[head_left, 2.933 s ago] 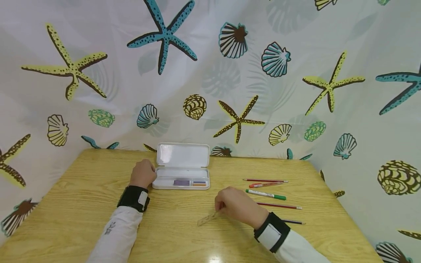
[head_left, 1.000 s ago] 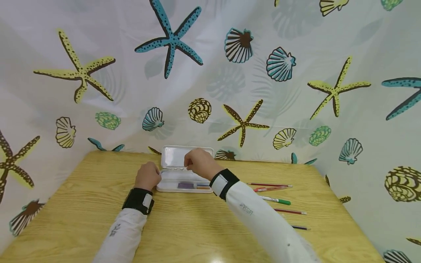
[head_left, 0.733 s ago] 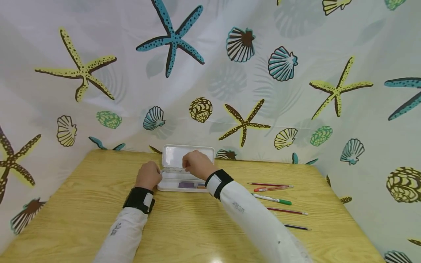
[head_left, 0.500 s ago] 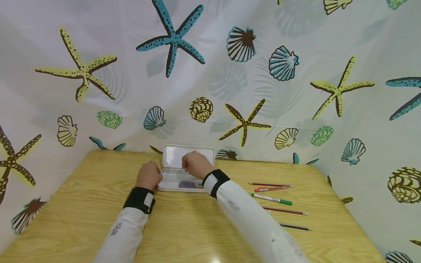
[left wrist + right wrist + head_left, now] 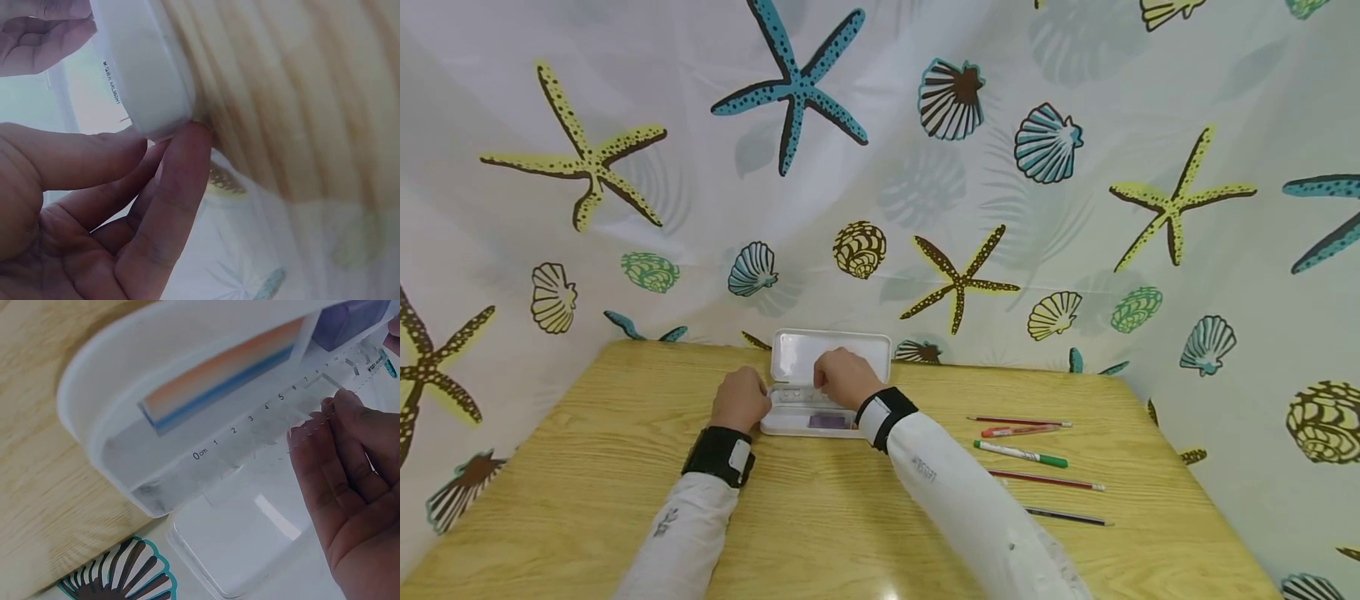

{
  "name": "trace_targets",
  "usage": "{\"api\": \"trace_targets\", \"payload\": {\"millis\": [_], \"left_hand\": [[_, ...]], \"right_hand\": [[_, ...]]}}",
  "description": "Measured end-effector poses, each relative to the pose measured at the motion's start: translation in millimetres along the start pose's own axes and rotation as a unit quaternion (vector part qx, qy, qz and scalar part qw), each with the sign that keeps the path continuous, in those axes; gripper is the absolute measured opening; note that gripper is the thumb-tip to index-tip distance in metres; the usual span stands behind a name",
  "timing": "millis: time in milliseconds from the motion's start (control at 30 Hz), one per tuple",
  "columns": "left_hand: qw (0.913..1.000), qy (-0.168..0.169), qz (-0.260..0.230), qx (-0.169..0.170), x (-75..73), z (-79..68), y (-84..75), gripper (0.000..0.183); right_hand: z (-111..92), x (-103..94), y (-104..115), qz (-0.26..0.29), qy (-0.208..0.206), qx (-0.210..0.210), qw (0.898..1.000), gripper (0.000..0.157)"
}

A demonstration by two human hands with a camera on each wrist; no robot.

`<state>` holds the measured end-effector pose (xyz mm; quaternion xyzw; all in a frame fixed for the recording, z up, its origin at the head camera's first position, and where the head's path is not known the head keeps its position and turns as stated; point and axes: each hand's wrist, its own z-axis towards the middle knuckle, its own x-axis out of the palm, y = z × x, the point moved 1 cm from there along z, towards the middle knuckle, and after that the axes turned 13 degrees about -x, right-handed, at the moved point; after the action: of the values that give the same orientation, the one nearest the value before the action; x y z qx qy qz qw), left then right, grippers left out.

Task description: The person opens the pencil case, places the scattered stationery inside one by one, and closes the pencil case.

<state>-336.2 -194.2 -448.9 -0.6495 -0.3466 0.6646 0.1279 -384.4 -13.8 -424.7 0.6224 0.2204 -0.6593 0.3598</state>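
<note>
A white pencil box lies at the back of the table with its lid raised. My left hand pinches the box's left end; in the left wrist view, thumb and fingers grip its wall. My right hand reaches over the box's middle. Its thumb and fingers pinch a clear ruler by the edge, and the ruler lies lengthwise along the box's rear compartment. In the front compartment sit a purple block and an orange, white and blue eraser.
To the right on the wooden table lie a red pencil, an orange-red pen, a green-capped marker, another red pencil and a dark pencil. A shell-patterned curtain stands close behind.
My right hand has carried the ruler from the table in front of the box up and left into it, then lowered slightly. My left hand has stayed on the box's left end.
</note>
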Motion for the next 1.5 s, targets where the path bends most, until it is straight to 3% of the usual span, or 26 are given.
{"api": "trace_targets", "payload": {"millis": [433,1500], "left_hand": [[1.0000,0.006,-0.002,-0.005,0.0,-1.1,-0.2,0.029],[0.9999,-0.001,-0.007,0.011,-2.1,-3.8,-1.3,0.032]], "right_hand": [[1.8,9.2,-2.2,0.006,-0.008,0.003,1.000,0.010],[-9.1,-4.1,10.4,0.009,0.024,-0.019,0.999,0.015]]}}
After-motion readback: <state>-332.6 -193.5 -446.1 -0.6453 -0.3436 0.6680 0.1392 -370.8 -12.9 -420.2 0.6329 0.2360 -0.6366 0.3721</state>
